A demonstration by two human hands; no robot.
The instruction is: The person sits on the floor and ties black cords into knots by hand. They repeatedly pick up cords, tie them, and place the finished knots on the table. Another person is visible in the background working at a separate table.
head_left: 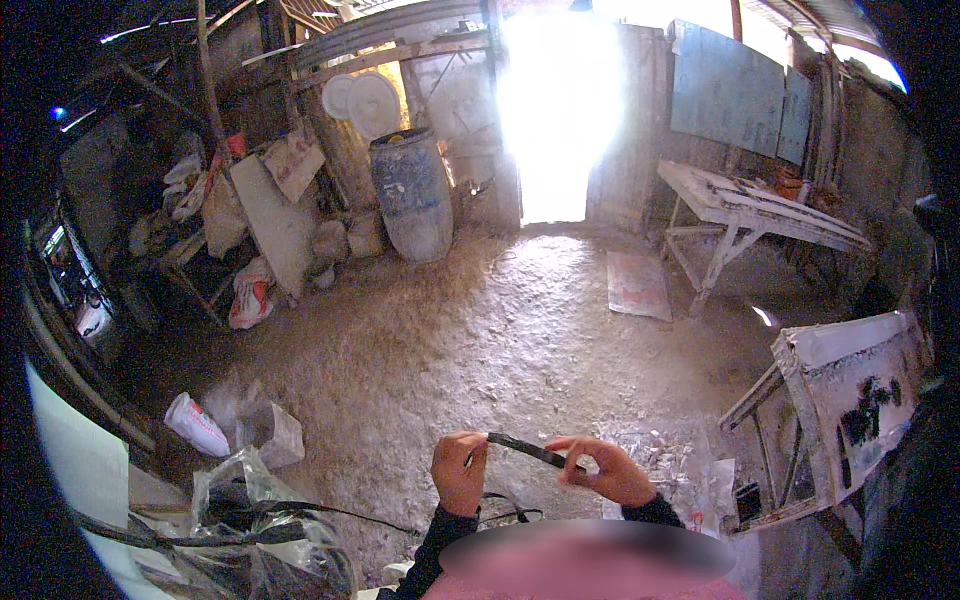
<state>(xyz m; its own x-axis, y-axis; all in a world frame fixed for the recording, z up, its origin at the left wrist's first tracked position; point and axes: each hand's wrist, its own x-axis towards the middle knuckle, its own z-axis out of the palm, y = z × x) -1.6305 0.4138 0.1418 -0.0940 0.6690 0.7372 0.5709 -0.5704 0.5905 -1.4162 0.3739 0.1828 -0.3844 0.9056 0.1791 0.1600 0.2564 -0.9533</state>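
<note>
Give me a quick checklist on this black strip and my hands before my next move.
1. Left hand gripping the black strip: ok, fingers closed on its left side.
2. Right hand gripping it: ok, thumb and fingers pinch its right side.
3. Strip unobstructed between the hands: ok, nothing covers that stretch.
4. Loose black strap clear of the plastic sheeting: not ok, it lies across it.
5. Strip separate from that strap: cannot tell, hands and body hide any join.

Blue barrel left of a bright doorway, white lids above, table below blue board, sack on floor
</note>
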